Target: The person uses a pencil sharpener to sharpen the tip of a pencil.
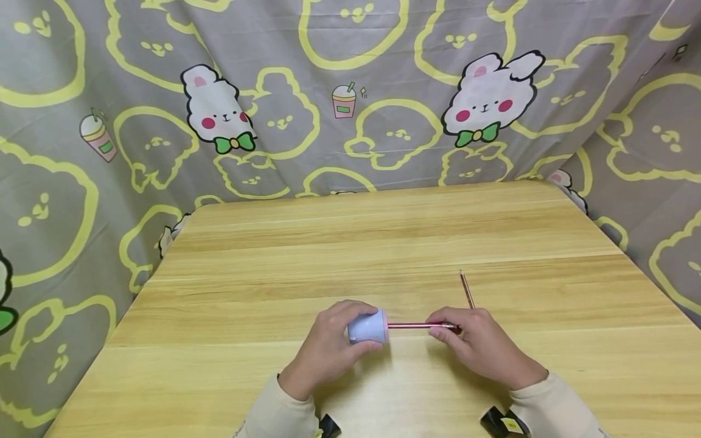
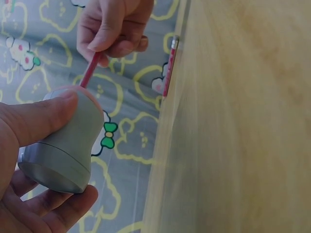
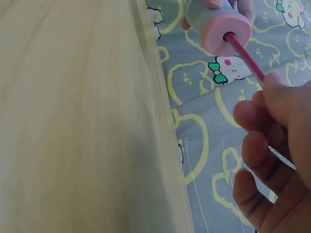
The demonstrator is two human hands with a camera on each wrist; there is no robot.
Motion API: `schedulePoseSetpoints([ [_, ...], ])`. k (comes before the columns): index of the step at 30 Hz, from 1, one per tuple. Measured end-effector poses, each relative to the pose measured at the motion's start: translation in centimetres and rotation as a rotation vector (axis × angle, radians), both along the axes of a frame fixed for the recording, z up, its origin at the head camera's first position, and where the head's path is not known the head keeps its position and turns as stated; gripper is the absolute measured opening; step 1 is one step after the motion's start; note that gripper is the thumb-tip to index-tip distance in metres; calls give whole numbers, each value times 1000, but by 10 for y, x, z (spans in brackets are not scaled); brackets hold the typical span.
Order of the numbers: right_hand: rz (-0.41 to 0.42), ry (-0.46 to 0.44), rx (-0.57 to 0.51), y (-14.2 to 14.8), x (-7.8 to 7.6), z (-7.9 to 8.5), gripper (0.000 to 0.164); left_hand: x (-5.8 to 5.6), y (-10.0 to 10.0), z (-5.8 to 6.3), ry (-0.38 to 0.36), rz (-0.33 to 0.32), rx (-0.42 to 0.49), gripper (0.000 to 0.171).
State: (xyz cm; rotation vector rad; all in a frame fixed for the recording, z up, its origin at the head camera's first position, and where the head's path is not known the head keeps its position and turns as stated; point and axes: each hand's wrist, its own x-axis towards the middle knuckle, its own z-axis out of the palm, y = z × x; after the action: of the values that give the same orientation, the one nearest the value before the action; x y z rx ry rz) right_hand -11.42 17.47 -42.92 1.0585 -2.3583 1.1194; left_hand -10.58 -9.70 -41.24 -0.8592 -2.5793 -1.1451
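Note:
My left hand (image 1: 333,337) grips a pale blue pencil sharpener (image 1: 368,327), held on its side with thumb and fingers round its body. The sharpener's pink end (image 3: 218,30) faces right and has a round hole. Into that hole goes the tip of a red pencil (image 1: 406,325), its point hidden inside. Thumb and fingers of my right hand (image 1: 475,342) pinch the pencil near its other end. In the left wrist view the sharpener (image 2: 68,131) shows its waisted body and greyish base, with the red pencil (image 2: 90,70) leading up to my right hand (image 2: 114,29).
A second pencil (image 1: 467,289) lies on the wooden table (image 1: 339,255) just beyond my right hand. A grey curtain (image 1: 405,73) with yellow outlines and white rabbits hangs behind the table and along both sides.

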Motion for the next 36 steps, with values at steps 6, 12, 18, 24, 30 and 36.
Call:
schedulePoseSetpoints([
  [6,8,37,-6,1,-1,-3,9,0,0,-1,5,-13,-1,46],
  [12,26,62,-1,1,-2,-4,11,0,1,-1,-4,-18,-3,46],
  [18,29,53,18,1,-2,-4,19,1,1,0,-4,-26,4,46],
  [24,22,31,39,1,-2,-4,19,1,2,0,-8,-25,1,45],
  [30,30,-37,5,0,-1,-3,16,0,1,2,-11,7,-12,47],
  [36,38,-60,-18,-1,0,-3,21,-1,1,1,-9,19,-11,46],
])
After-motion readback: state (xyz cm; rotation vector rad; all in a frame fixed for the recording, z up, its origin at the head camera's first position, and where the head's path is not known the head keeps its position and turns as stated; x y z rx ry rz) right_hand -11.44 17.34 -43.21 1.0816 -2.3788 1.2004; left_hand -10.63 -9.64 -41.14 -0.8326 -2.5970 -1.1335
